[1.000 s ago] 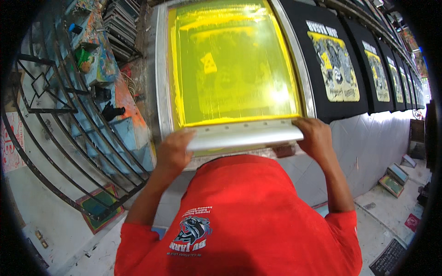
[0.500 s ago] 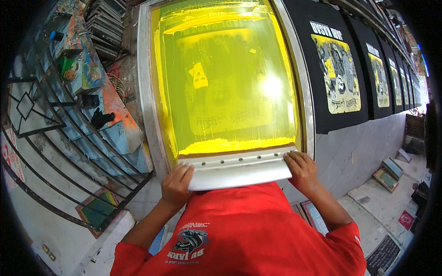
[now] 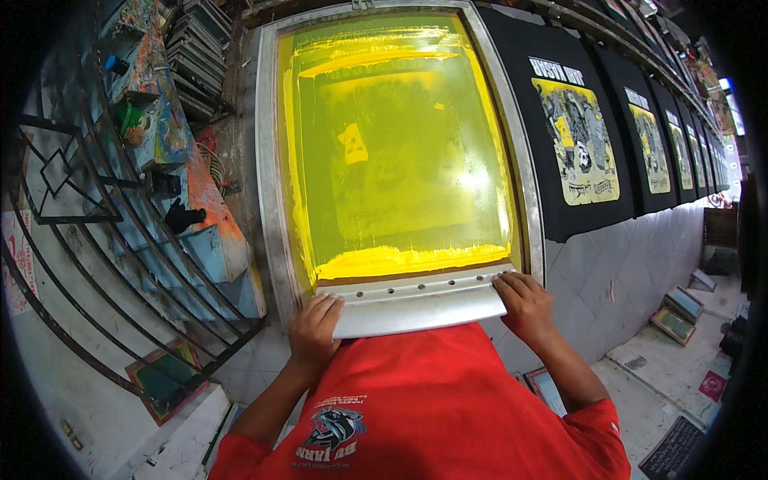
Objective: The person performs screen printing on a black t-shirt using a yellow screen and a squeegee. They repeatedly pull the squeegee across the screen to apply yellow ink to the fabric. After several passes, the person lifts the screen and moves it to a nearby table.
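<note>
A silver-handled squeegee point(image 3: 420, 310) with a row of holes and a brown blade edge lies across the near end of a screen printing frame point(image 3: 270, 160). My left hand point(image 3: 315, 326) grips its left end, and my right hand point(image 3: 525, 304) is closed around the right end. Just beyond the blade, a thick band of bright yellow ink point(image 3: 408, 260) runs across the mesh point(image 3: 424, 188). More yellow ink streaks the sides and far end. Faint artwork shows in the mesh, with a brighter yellow patch left of centre. What lies beneath the screen is mostly hidden.
To the right, a row of black printed fabric pieces point(image 3: 512, 192) recedes along the bench. Black metal railing point(image 3: 136, 240) curves along the left, beside a paint-stained blue step point(image 3: 200, 264). Stacked frames point(image 3: 196, 64) stand at far left. Small frames point(image 3: 674, 324) lie lower right.
The head view has shifted slightly. The squeegee stays at the near end in both hands, its handle tilted a little differently. The dark design seen through the mesh looks fainter.
</note>
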A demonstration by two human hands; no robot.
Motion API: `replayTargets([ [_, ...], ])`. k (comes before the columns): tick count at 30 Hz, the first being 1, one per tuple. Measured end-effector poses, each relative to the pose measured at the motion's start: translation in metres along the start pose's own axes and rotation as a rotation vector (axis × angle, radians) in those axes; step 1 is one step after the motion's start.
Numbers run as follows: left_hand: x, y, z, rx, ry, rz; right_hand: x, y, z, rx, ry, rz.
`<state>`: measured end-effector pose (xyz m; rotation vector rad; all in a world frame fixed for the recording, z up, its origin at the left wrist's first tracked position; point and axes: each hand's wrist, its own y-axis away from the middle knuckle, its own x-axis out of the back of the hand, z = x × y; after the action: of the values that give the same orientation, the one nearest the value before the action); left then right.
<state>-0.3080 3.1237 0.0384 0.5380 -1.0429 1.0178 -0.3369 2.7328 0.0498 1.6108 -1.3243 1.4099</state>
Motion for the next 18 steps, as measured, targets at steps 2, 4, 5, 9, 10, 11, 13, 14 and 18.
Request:
replayTargets([
  [2, -0.006, -0.002, -0.001, 0.001, -0.007, 0.046, -0.015, 0.000, 0.003, -0.007, 0.019, 0.041],
  [4, -0.009, -0.016, -0.007, 0.015, -0.048, 0.042, -0.026, -0.012, 0.012, -0.002, 0.050, 0.109],
  [5, -0.009, -0.026, -0.010, 0.021, -0.076, 0.034, -0.027, -0.024, 0.018, -0.044, 0.019, 0.085],
  [9, -0.005, -0.060, -0.026, 0.045, -0.031, 0.039, -0.009, -0.064, 0.033, -0.099, -0.006, 0.050],
  [10, 0.001, -0.061, -0.027, 0.045, 0.002, 0.028, -0.006, -0.055, 0.029, -0.111, 0.004, 0.025],
  [11, 0.006, -0.055, -0.023, 0.024, -0.005, 0.021, -0.003, -0.048, 0.025, -0.122, 0.017, 0.002],
  [13, 0.015, -0.026, -0.014, -0.007, -0.022, -0.003, 0.004, -0.030, 0.007, -0.130, -0.026, 0.009],
  [14, 0.013, -0.020, -0.012, -0.016, 0.023, -0.033, 0.000, -0.020, 0.003, -0.126, -0.002, 0.009],
  [18, 0.010, -0.033, -0.012, -0.015, 0.010, 0.011, -0.019, -0.025, 0.004, -0.095, 0.024, 0.103],
])
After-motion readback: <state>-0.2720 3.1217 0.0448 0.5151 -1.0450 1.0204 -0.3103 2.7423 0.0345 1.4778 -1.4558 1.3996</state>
